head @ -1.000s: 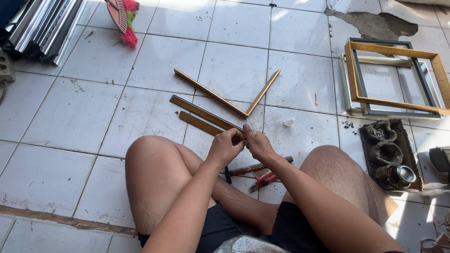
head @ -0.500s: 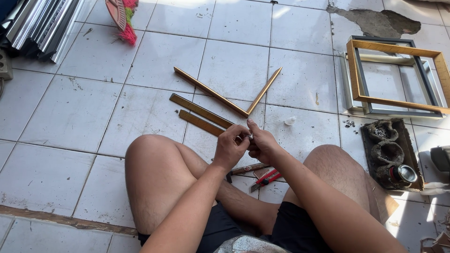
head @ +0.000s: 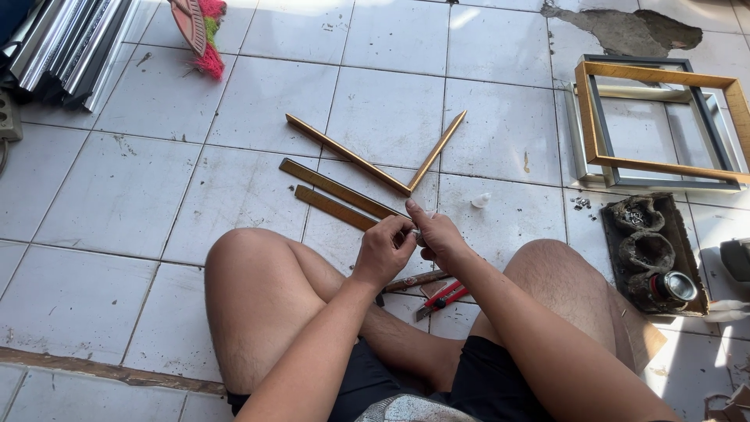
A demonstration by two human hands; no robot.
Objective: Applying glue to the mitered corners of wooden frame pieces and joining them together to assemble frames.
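Hands barely shifted since earlier | my left hand (head: pixel 384 250) and right hand (head: pixel 439 237) pinched together on something small, unclear | gold strips (head: pixel 337 195) just beyond, in reach.

A picture-framing workshop on a tiled floor (head: pixel 117 195). Cut gold moulding strips (head: pixel 344 156), stacked finished frames (head: pixel 656 125) and metal profiles (head: pixel 70 47) lie about.

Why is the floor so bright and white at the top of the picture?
In the head view, strong sunlight glares off the white floor tiles at the top; the left hand and right hand sit in softer light; the gold frame strips look sharp, not blurry.
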